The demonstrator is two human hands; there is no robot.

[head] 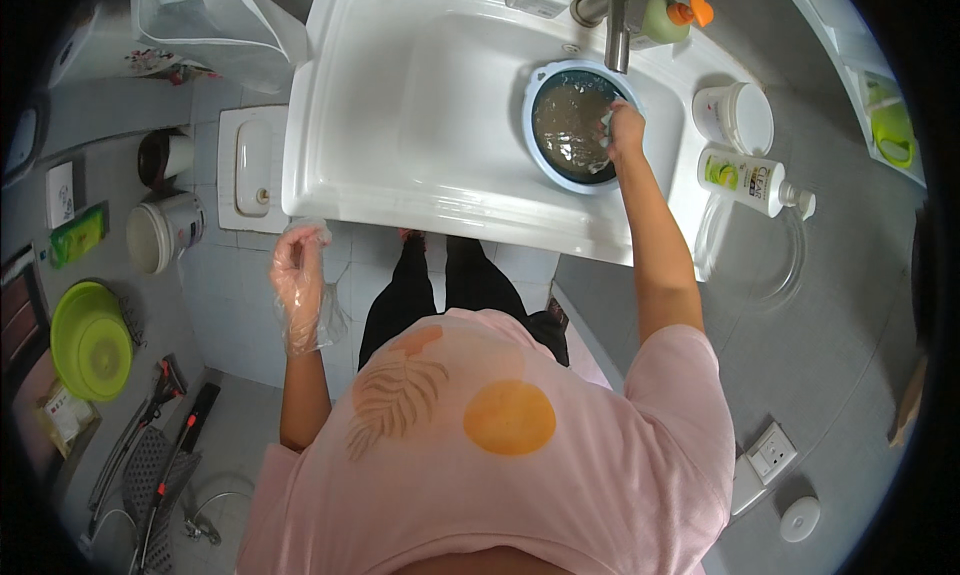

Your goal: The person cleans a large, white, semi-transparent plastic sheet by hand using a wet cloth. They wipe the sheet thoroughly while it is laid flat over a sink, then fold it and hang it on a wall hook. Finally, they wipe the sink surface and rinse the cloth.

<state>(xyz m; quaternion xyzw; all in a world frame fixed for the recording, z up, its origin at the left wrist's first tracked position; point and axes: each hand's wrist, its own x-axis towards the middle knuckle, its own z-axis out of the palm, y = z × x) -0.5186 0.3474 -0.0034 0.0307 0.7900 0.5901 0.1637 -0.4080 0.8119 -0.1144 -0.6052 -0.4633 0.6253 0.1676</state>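
A round light-blue basin (531, 144) stands in the right part of the white sink (360, 110), under the faucet. It holds murky brownish water (566, 117). My right hand (625, 131) is at the basin's right inner side, its fingers closed around a pale, wet piece of cloth (606, 125). Most of that cloth is hidden by the hand or under the water. My left hand (298, 264) wears a loose, clear plastic glove and hovers by the sink's front left corner. Its fingers are curled, and whether anything lies inside them does not show.
A metal faucet (617, 35) overhangs the basin's back rim. Near it stands a green pump bottle (664, 20). On the right are a white lidded tub (735, 117), a CLEAR bottle (742, 179) and a transparent round lid (757, 256). A white bag (225, 31) stands left of the sink.
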